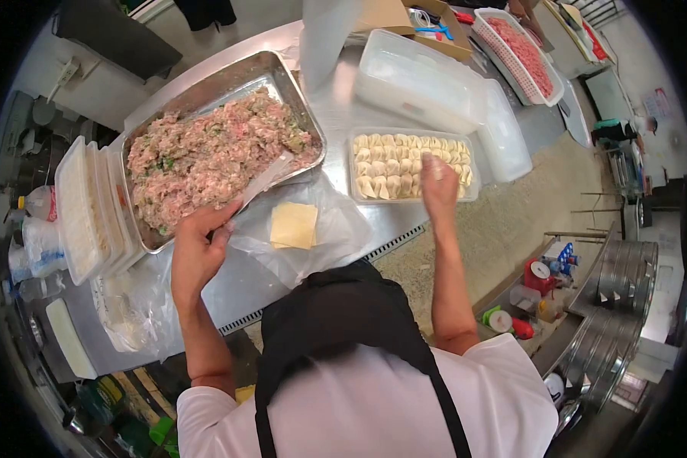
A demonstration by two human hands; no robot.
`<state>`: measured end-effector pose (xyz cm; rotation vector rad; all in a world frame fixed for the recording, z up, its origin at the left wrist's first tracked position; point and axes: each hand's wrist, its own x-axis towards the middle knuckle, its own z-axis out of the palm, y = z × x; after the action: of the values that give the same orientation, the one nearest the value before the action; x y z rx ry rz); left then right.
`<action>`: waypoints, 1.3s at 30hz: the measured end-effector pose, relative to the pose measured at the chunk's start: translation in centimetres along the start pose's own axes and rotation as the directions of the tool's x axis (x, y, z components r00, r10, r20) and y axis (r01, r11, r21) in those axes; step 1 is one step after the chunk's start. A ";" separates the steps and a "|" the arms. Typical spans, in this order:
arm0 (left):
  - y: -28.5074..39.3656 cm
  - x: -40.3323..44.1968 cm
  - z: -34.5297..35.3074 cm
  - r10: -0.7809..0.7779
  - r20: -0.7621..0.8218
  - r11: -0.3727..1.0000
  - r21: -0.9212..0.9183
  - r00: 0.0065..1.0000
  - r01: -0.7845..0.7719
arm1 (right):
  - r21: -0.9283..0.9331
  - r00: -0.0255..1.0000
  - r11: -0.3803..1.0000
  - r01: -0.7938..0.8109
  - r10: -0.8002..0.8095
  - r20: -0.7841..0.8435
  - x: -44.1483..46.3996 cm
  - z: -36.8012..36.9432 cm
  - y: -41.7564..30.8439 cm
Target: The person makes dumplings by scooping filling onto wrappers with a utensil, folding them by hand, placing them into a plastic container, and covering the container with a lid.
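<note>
My left hand (204, 237) is closed around the handle end of a flat spatula (266, 180), whose blade lies at the edge of the minced filling (214, 153) in a metal tray (317, 145). To the right, my right hand (438, 182) is over a clear plastic box (475, 179) holding rows of folded dumplings (389, 162). Its fingers are pressed together at the dumplings; whether a dumpling is between them is too small to tell. Between my hands, a stack of square yellow wrappers (293, 225) sits on a plastic sheet (336, 229).
Clear plastic containers (420, 76) stand behind the dumpling box. A white basket of minced meat (523, 57) and a cardboard box (450, 42) are at the back right. Stacked lidded boxes (84, 214) stand left of the tray. Metal steamers (626, 290) are at far right.
</note>
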<state>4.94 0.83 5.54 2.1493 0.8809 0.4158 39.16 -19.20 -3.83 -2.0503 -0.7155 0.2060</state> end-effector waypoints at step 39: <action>-6.7 -4.5 1.8 -0.398 -0.085 0.899 -0.234 0.913 0.370 | 0.064 0.621 0.817 0.574 -0.484 0.617 -10.6 18.0 -5.6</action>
<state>-0.40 -0.13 -0.75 1.7127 1.2481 0.4294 20.83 -9.91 -10.67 -1.7833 -1.7645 0.4969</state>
